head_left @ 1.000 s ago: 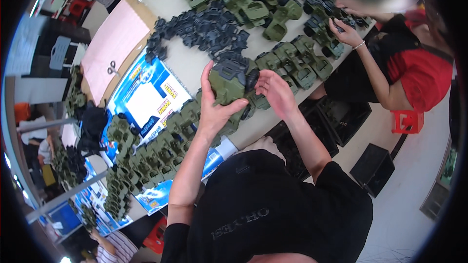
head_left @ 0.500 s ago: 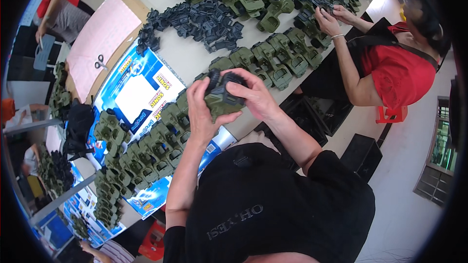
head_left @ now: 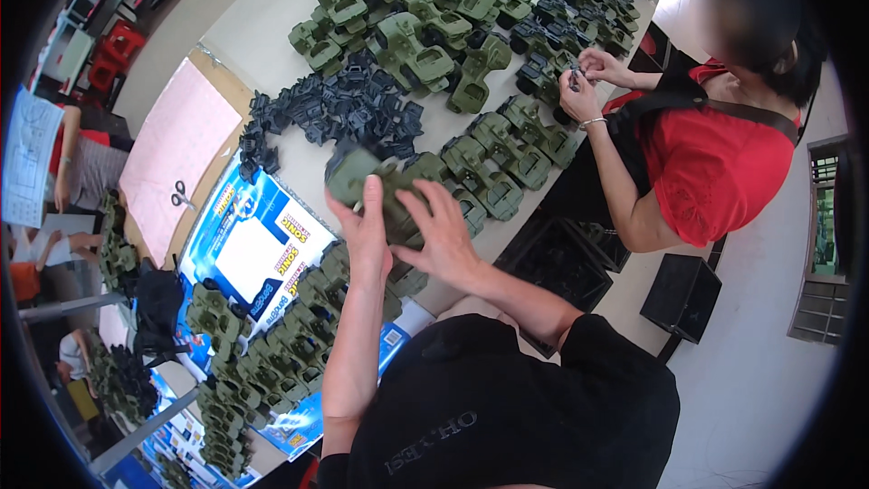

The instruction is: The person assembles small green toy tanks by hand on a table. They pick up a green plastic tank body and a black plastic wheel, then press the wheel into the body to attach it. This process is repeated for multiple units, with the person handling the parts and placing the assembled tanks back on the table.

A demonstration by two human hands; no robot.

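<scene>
My left hand (head_left: 364,234) is closed round a green toy vehicle body (head_left: 353,177), smeared by motion, held above the table near a pile of dark grey plastic parts (head_left: 348,107). Beside it, my right hand (head_left: 445,234) has its fingers spread, close to the toy's right side; whether a fingertip touches it I cannot tell. Just beyond my right hand runs a row of similar green vehicle bodies (head_left: 496,163). Another row of green vehicle bodies (head_left: 272,364) stretches away to the lower left, past my left forearm.
A co-worker in red (head_left: 692,163) sits at the right, handling a small dark part. Green vehicles (head_left: 412,50) crowd the far table. Scissors (head_left: 181,194) lie on a pink sheet (head_left: 176,149), near a blue-and-white printed sheet (head_left: 258,235). Black crates (head_left: 552,276) stand below the table edge.
The toy vehicle has moved left and is turned in my left hand. My right hand, earlier gripping it and a black wheel, has loosened and spread its fingers. The view has shifted.
</scene>
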